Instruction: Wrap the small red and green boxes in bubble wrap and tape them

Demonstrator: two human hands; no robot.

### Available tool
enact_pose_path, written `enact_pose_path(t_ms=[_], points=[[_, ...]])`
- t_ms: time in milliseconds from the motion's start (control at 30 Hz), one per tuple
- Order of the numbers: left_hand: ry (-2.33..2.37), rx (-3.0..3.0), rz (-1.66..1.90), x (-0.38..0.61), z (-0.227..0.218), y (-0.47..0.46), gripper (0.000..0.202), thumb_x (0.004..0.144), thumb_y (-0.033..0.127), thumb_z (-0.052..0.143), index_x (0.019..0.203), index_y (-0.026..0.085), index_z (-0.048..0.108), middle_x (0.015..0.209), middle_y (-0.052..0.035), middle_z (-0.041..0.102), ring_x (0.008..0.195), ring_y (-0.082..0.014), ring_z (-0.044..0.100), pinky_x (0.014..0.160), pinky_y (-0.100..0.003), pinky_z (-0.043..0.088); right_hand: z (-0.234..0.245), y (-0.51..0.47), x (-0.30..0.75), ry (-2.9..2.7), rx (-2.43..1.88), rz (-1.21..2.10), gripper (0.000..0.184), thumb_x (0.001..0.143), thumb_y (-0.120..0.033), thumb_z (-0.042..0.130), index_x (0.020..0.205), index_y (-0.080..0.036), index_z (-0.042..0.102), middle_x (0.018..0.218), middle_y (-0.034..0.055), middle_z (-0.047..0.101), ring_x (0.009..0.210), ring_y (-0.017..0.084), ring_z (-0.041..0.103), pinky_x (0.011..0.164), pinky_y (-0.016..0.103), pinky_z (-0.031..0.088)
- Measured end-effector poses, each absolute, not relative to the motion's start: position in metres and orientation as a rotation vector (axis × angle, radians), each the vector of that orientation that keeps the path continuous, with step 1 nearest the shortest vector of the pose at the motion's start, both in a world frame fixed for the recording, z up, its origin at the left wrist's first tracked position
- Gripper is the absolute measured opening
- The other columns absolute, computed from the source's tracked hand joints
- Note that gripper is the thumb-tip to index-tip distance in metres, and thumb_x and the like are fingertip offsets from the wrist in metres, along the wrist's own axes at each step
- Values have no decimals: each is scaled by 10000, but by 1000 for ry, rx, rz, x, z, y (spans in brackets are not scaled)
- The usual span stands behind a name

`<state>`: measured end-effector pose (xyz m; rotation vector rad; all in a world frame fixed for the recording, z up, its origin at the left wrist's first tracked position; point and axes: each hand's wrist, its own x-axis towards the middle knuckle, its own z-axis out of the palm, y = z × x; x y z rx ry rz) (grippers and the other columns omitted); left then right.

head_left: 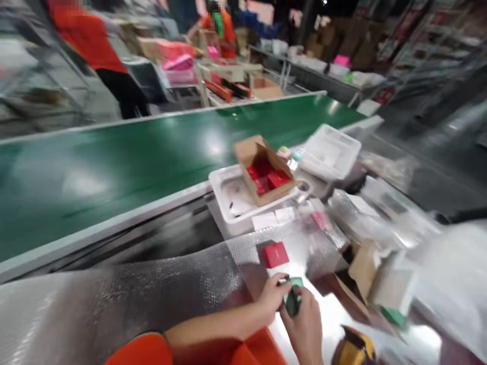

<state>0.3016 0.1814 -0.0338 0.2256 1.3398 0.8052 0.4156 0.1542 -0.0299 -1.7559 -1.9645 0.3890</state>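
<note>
My left hand (274, 295) and my right hand (305, 324) come together low in the view, fingers closed around a small green box (292, 300). A dark part shows on the box between my fingers; blur hides what it is. Just beyond my hands lies a small red box (276, 254) on the work surface. Clear bubble wrap (182, 284) spreads from there toward the left. Farther off, an open cardboard box (249, 152) with several red boxes (268, 177) inside rests tilted on a white plastic tray (230, 219).
A green conveyor belt (152, 162) crosses behind the table. To the right are a white bin (331, 152), plastic-wrapped packs (361, 218) and a large white plastic bag (452, 284). A yellow and black object (353, 347) lies near my right hand. Two people in orange stand beyond the belt.
</note>
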Motion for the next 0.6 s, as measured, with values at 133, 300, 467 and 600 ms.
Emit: enact_pose_path(t_ms=[133, 300, 467, 600], points=[[1174, 186, 864, 275, -41, 184, 514, 734, 423, 776, 1183, 204, 650, 1045, -59, 709, 867, -190, 663, 694, -278, 485, -37, 158, 399, -1883, -1794, 427, 322, 718, -250, 643, 1028, -227, 561, 1056, 103, 624, 940, 286, 632, 810, 412, 549], [1386, 495, 1006, 224, -72, 202, 326, 769, 359, 730, 1052, 208, 673, 1006, -59, 711, 964, -218, 670, 915, -342, 514, -49, 209, 377, -1847, -1677, 407, 349, 719, -259, 619, 1054, -213, 534, 1120, 114, 595, 1055, 298, 594, 928, 450, 519], [1677, 665, 998, 195, -109, 218, 260, 695, 131, 718, 944, 194, 681, 974, -61, 710, 1012, -230, 658, 1040, -395, 479, -84, 248, 354, -1959, -1672, 356, 407, 728, -280, 615, 1120, -190, 546, 1199, 154, 592, 1111, 311, 571, 946, 469, 501], [1528, 531, 956, 202, -119, 221, 347, 717, 198, 740, 1056, 175, 673, 992, -72, 675, 944, -219, 657, 852, -349, 552, -109, 250, 350, -2034, -1768, 308, 409, 781, -307, 592, 1169, -186, 539, 1217, 154, 598, 1121, 316, 558, 939, 479, 482]])
